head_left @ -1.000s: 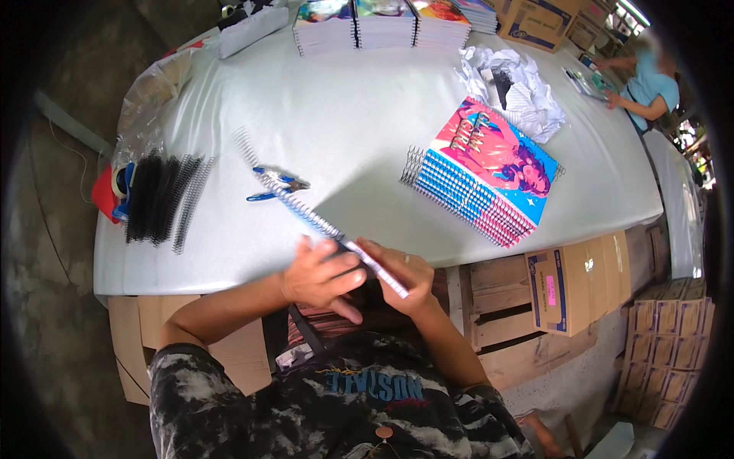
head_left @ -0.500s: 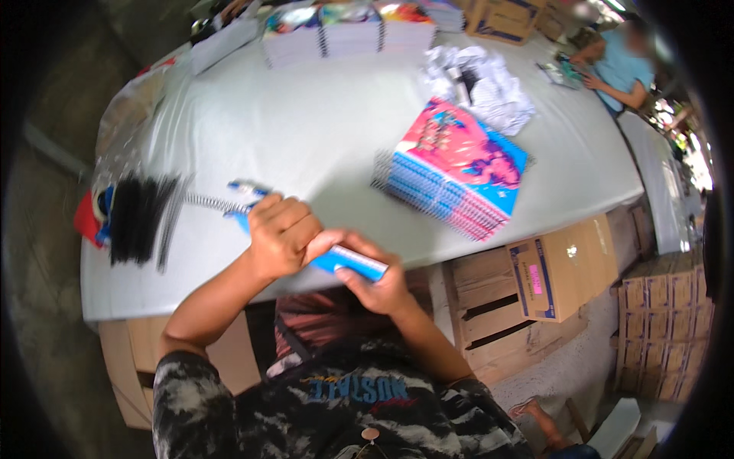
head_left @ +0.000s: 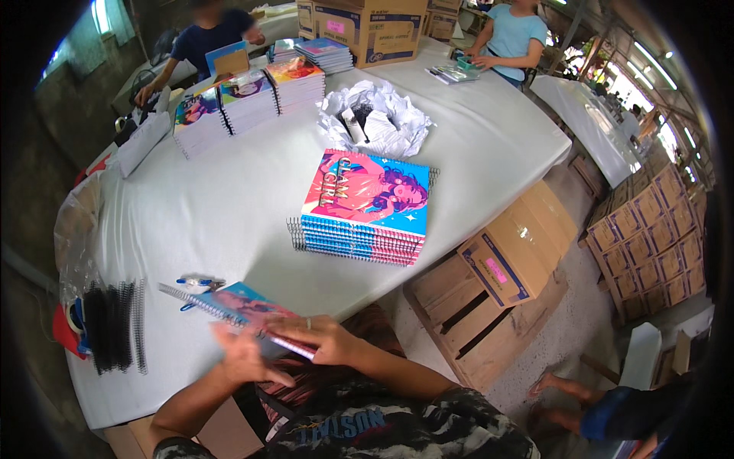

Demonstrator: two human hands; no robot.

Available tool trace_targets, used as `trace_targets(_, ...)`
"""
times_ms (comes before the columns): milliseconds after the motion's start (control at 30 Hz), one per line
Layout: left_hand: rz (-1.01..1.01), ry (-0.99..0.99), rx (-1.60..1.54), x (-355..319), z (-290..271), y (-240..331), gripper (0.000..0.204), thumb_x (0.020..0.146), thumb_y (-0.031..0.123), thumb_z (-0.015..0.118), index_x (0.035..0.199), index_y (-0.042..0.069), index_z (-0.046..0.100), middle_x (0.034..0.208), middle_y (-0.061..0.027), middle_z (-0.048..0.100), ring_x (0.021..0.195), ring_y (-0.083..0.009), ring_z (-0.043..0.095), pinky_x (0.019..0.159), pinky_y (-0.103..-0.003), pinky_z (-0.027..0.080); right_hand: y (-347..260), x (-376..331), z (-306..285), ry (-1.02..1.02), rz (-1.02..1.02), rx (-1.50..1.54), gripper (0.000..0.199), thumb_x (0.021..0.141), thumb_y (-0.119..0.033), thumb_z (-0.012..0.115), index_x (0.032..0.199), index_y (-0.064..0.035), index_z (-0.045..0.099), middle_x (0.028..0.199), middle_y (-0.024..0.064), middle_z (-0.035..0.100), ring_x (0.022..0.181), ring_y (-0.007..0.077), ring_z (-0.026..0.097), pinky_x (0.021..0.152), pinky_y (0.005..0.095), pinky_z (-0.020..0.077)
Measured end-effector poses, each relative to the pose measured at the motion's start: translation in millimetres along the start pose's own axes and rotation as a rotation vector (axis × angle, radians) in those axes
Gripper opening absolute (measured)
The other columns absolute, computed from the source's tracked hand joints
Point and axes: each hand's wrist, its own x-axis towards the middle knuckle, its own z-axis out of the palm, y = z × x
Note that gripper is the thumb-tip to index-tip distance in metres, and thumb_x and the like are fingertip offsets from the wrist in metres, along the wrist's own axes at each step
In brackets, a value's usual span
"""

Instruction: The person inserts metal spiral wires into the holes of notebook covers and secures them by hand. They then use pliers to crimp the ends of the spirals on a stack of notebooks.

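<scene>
Both hands hold one spiral notebook [head_left: 243,312] at the near edge of the white counter [head_left: 229,206]. Left hand [head_left: 243,358] is under its near end, fingers spread and blurred; how tightly it grips cannot be told. Right hand [head_left: 325,340] is closed over the notebook's near right corner, fingers curled on the cover. The notebook's far end, wire binding leftward, lies over the counter beside a blue-handled tool [head_left: 197,286]. Black wire coils [head_left: 115,325] lie to the left. A stack of bound notebooks [head_left: 365,210] sits mid-counter, well apart; crumpled white paper [head_left: 375,118] lies behind it.
</scene>
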Motion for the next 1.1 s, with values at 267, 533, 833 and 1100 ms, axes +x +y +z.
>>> trace_targets(267, -0.03, -0.108, 0.016, -18.1, 2.8, 22.0, 0.102, 0.08, 0.073, 0.031, 0.138, -0.007, 0.009, 0.138, -0.0341, 0.017, 0.129, -0.0482, 0.02, 0.104, -0.061, 0.015, -5.2, 2.4, 11.8, 0.007, 0.132, 0.079, 0.049, 0.073, 0.0, 0.065, 0.12, -0.0055, 0.055, 0.117, 0.0125, 0.059, 0.103, 0.0277, 0.06, 0.085, 0.035, 0.0492)
trace_targets(533, -0.139, -0.176, -0.178, -27.1, 13.4, 38.2, 0.109, 0.067, 0.078, 0.049, 0.137, -0.003, 0.027, 0.137, -0.0308, 0.025, 0.133, -0.0483, 0.011, 0.104, -0.061, 0.01, -5.7, -1.6, 19.2, -0.001, 0.121, 0.071, 0.053, 0.072, -0.004, 0.069, 0.123, -0.0043, 0.053, 0.117, 0.0126, 0.059, 0.102, 0.0282, 0.06, 0.082, 0.0339, 0.0505)
trace_targets(833, -0.2, -0.13, -0.166, -3.7, 18.2, 37.9, 0.1, 0.073, 0.081, 0.028, 0.14, 0.007, 0.027, 0.141, -0.0281, 0.021, 0.129, -0.0474, 0.02, 0.105, -0.055, 0.012, -3.7, -0.8, 15.8, -0.017, 0.135, 0.064, 0.051, 0.067, 0.003, 0.064, 0.117, 0.0005, 0.055, 0.117, 0.0143, 0.059, 0.102, 0.0282, 0.061, 0.084, 0.0357, 0.0506)
trace_targets(1100, -0.19, -0.22, -0.108, 25.4, 8.2, 20.6, 0.107, 0.069, 0.083, 0.033, 0.132, -0.005, 0.029, 0.13, -0.0338, 0.031, 0.119, -0.0462, 0.032, 0.1, -0.06, 0.02, -8.0, 6.6, 19.4, 0.006, 0.065, 0.011, 0.047, 0.069, -0.001, 0.067, 0.115, 0.0003, 0.057, 0.113, 0.0141, 0.061, 0.098, 0.0281, 0.063, 0.08, 0.0355, 0.0517)
